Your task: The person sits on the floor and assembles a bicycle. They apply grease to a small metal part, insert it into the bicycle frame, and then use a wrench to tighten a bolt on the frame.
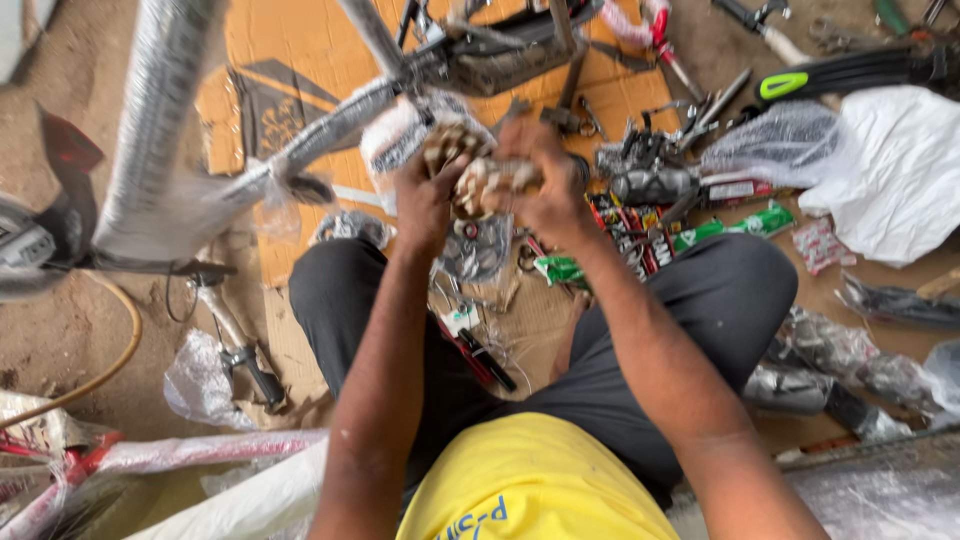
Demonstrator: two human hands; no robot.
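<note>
Small wrapped part [487, 180] sat between both hands, held up in front of the chest over the cardboard sheet [300, 45]; beige and brown, motion-blurred, possibly a bike pedal or a similar fitting in crumpled paper or film, but the view was too soft to be sure.

Left hand [425, 200] was closed around the part's left end, fingers curled over it. Right hand [545, 185] was clamped on the right end from above, fingers pressed together on the wrapping. Both grips were tight on the same piece, neither hand spread.

Judged step: stripping the packing off the part, wrap only partly off (bits of clear plastic hung just left of the hands). Next move would call for one hand to anchor the body while the other peels, without dropping it into the clutter below.

Just behind the hands: a film-wrapped bicycle frame tube [320, 135] running diagonally, and a thicker wrapped tube [150, 120] at left. Below the hands, a chainring [478, 245] lay on the cardboard between the knees. To the right, a pile of loose tools and hardware [650, 170], green packets [735, 225], and a white plastic bag [900, 170]. Further left, a wrapped handlebar grip [240, 355] on the dirt floor.
</note>
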